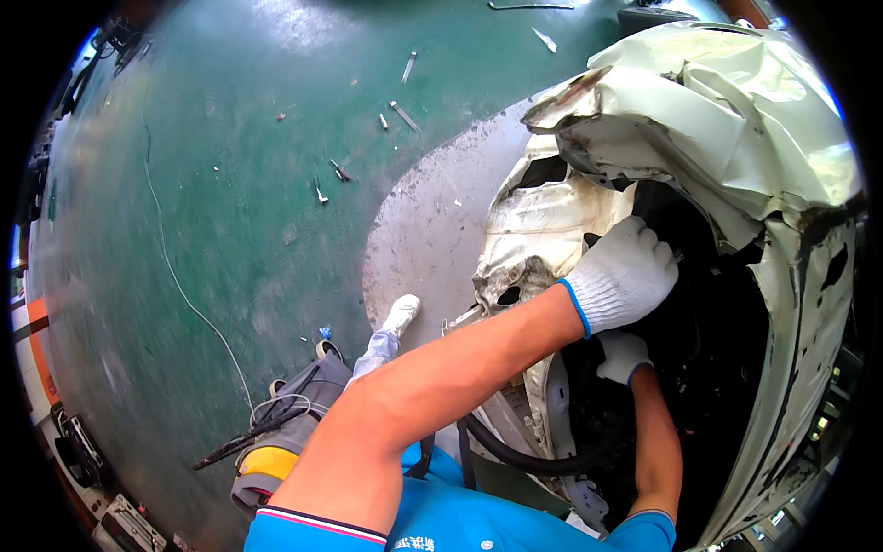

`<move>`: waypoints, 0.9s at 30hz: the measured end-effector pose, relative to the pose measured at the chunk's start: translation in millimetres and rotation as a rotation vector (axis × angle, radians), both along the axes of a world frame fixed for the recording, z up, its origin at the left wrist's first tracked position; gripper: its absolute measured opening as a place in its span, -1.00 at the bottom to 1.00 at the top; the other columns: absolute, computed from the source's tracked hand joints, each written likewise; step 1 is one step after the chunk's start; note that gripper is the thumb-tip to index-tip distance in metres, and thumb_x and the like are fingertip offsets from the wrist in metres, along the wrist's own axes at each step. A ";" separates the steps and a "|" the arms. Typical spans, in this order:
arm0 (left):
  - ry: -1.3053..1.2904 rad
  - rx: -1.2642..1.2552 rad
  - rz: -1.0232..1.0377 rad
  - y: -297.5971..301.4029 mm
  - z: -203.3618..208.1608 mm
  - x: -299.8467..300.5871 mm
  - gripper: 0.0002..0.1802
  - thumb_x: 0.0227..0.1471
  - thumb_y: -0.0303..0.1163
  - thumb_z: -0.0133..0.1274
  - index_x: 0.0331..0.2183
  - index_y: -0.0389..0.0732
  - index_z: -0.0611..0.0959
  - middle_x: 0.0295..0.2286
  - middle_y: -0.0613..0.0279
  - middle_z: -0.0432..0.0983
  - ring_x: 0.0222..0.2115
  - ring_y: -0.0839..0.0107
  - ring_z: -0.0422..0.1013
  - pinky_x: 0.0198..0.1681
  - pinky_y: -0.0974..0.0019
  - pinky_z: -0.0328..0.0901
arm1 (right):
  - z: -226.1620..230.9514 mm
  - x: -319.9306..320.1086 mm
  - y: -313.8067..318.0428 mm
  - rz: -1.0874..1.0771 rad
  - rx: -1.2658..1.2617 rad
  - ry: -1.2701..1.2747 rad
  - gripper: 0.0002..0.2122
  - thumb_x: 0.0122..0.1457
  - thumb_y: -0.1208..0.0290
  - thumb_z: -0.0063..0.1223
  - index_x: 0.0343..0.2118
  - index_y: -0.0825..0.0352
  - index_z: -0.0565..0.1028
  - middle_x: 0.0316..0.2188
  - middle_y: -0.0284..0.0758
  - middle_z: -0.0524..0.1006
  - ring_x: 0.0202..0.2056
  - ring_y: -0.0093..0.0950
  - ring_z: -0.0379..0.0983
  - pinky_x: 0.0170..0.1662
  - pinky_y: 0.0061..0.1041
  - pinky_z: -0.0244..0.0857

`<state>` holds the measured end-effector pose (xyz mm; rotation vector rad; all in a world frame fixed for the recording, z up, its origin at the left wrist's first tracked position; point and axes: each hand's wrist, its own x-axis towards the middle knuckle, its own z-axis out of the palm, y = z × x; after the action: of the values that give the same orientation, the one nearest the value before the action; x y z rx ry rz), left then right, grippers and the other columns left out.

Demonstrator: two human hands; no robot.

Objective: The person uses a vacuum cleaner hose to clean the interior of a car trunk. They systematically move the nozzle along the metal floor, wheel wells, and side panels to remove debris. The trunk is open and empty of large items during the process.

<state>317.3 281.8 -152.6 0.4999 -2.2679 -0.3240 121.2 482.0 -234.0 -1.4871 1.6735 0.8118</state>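
Observation:
Over the dark cavity of a crumpled white car body (635,129), my left hand (625,276), in a white knitted glove with a blue cuff, is closed in a fist. A small dark piece shows at its thumb side and a metallic bit by its knuckles; what it grips I cannot make out. Just below it, deeper in the cavity, my right hand (623,356) wears the same kind of glove. Its fingers look curled among dark parts, and what they hold is hidden. A thick black hose (515,453) bends beneath my left forearm.
Torn, bent sheet metal (552,207) edges the opening on its left and far sides. A grey bin with a yellow band (269,462) stands at lower left. A thin cable (189,299) crosses the green floor (267,248), where several bolts and metal scraps lie.

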 end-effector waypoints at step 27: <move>-0.642 1.196 0.402 -73.7 -240.3 334.7 -0.29 0.28 0.09 0.10 0.25 -0.19 0.61 0.20 -0.08 0.57 0.24 -0.02 0.46 0.33 0.04 0.32 | 135.0 285.0 -80.1 -1.108 -0.480 -0.204 -0.02 -0.03 0.06 0.56 0.44 0.31 0.29 0.02 -0.01 0.66 0.06 -0.14 0.64 0.17 -0.23 0.45</move>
<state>651.9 208.2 -392.9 1.8354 -2.2285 -1.4859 406.1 402.0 -99.0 -0.6298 2.2043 -0.3454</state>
